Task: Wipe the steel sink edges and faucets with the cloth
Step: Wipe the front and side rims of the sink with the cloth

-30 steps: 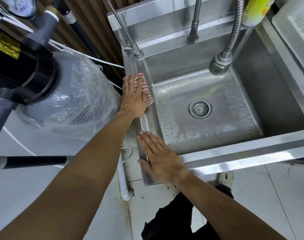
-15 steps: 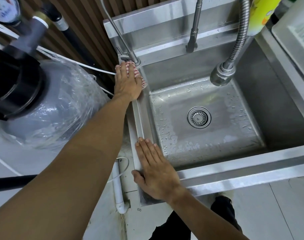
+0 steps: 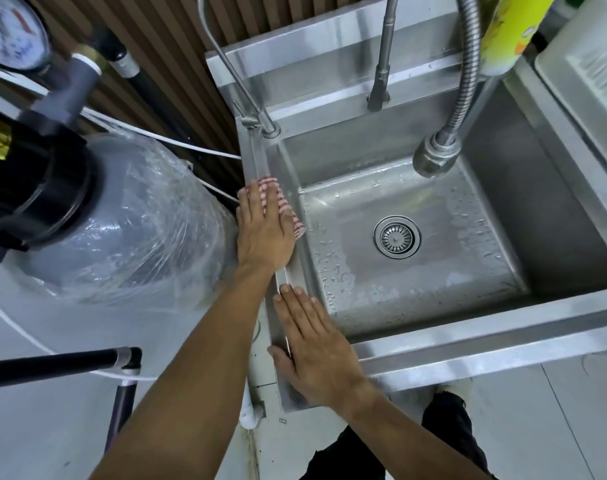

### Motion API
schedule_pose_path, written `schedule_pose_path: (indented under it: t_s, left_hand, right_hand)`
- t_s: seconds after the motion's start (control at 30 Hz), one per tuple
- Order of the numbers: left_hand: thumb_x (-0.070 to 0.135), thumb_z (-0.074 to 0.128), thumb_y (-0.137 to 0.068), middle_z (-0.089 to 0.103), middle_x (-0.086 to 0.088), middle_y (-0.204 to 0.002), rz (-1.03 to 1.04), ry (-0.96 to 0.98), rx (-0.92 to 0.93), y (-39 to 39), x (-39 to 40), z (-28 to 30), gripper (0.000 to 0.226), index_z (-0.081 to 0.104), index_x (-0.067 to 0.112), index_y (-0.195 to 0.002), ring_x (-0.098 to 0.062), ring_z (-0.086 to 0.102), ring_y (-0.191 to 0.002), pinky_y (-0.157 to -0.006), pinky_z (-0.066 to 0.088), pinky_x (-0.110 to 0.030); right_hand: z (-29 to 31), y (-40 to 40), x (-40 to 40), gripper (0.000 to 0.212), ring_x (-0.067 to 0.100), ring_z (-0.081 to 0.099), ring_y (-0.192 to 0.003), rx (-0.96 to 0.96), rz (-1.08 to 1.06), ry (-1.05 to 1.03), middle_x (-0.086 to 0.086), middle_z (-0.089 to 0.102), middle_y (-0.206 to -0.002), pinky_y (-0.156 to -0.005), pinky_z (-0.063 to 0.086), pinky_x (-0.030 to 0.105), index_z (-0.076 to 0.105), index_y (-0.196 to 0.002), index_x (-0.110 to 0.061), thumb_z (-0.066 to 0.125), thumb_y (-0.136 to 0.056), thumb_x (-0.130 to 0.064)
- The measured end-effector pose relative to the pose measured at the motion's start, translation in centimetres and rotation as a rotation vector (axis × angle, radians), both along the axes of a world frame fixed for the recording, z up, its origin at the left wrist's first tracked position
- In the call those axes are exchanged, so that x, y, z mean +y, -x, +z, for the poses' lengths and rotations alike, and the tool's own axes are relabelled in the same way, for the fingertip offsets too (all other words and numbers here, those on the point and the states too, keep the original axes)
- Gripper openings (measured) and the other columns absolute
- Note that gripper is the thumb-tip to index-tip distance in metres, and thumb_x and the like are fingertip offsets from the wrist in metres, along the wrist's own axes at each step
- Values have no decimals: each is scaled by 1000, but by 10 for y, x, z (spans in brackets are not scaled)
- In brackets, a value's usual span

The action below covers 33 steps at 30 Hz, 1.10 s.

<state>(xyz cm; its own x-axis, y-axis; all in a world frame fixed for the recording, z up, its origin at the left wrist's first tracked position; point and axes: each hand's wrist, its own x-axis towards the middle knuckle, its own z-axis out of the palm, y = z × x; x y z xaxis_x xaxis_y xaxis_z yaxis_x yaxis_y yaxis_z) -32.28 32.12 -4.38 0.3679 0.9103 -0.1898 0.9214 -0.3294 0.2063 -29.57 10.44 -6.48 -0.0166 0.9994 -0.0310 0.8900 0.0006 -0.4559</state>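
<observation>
A steel sink (image 3: pixel 468 344) with a wet basin and a round drain (image 3: pixel 396 236) fills the right half. My left hand (image 3: pixel 264 233) lies flat on a red-and-white checked cloth (image 3: pixel 288 213), pressing it onto the sink's left edge about midway along. My right hand (image 3: pixel 316 351) rests flat, fingers together, on the front-left corner of the rim, holding nothing. A thin curved faucet (image 3: pixel 257 112) rises at the back-left corner. A straight faucet stem (image 3: pixel 381 74) stands at the back. A flexible spray hose (image 3: pixel 437 154) hangs over the basin.
A plastic-wrapped grey tank (image 3: pixel 129 216) with a black head stands tight against the sink's left side. A pressure gauge (image 3: pixel 11 32) and pipes sit at the top left. A yellow bottle (image 3: pixel 513 29) stands at the back right, with a white tray (image 3: pixel 586 74) beside it.
My left hand slid the cloth up the left edge to the thin faucet's base, then back toward me to mid-edge. My right hand stayed on the front-left corner.
</observation>
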Motion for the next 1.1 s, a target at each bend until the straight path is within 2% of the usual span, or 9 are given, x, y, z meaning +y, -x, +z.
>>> schedule_pose_path:
  t_s: [0.17,0.27,0.33,0.43,0.57,0.77,0.9,1.0,1.1]
  left_hand:
    - [44,20,-108,-10,-12,-172,-26,9,32,-15,53,0,64,5,18,-165,-33,-14,-157,-128,-5,-47]
    - [44,19,-108,-9,-11,-172,-1,-3,55,-29,83,0,63,5,19,-165,-34,-12,-157,-128,-3,-48]
    - [44,18,-108,-8,-12,-172,-13,-21,85,-31,87,0,63,5,19,-165,-35,-11,-157,-128,-4,-49]
    - [45,18,-107,-5,-12,-172,-113,-56,89,-19,63,-1,64,5,23,-165,-32,-12,-158,-127,-9,-47]
    - [47,16,-105,-4,-11,-172,-256,-56,94,11,9,3,66,4,24,-165,-28,-11,-158,-127,-12,-43]
    - [47,18,-107,-8,-5,-172,-469,-16,165,39,-36,11,63,3,27,-165,-25,-17,-157,-127,-11,-41]
    - [49,17,-108,-10,-4,-172,-414,-7,167,23,1,14,61,3,30,-165,-24,-16,-157,-127,-9,-42]
    - [48,18,-109,-11,-7,-172,-346,-13,201,1,39,14,62,0,28,-165,-26,-15,-158,-127,-10,-41]
    - [45,22,-107,-7,-10,-172,-310,-26,231,-13,51,15,62,9,26,-165,-28,-10,-158,-128,-8,-42]
  right_hand:
    - [0,-7,-5,72,21,-8,-159,-12,58,30,8,-3,-172,-128,11,42,3,-164,-8,24,-110,-51]
    - [0,-7,-3,72,20,-7,-159,7,47,36,7,-1,-173,-128,16,43,5,-164,-9,24,-109,-51]
    - [0,-8,-4,71,19,-8,-159,16,53,33,5,-2,-173,-129,13,41,4,-164,-10,23,-109,-51]
    - [-1,-10,-7,71,18,-9,-159,17,68,32,5,-3,-173,-128,8,39,4,-164,-10,24,-109,-51]
    - [-1,-12,-9,70,20,1,-159,-11,68,3,8,8,-172,-127,18,40,16,-163,-7,31,-109,-49]
    - [0,-27,-39,65,21,15,-158,-96,120,-73,8,22,-169,-124,21,40,29,-160,-8,36,-109,-48]
    - [-1,-24,-36,69,22,11,-158,-118,120,-41,9,17,-171,-124,16,41,25,-161,-7,37,-107,-49]
    - [0,-26,-35,70,21,5,-159,-111,151,-2,8,10,-172,-126,9,40,18,-163,-7,27,-108,-50]
    - [1,-26,-34,71,20,1,-159,-112,157,32,7,6,-172,-127,3,39,13,-163,-8,21,-107,-52]
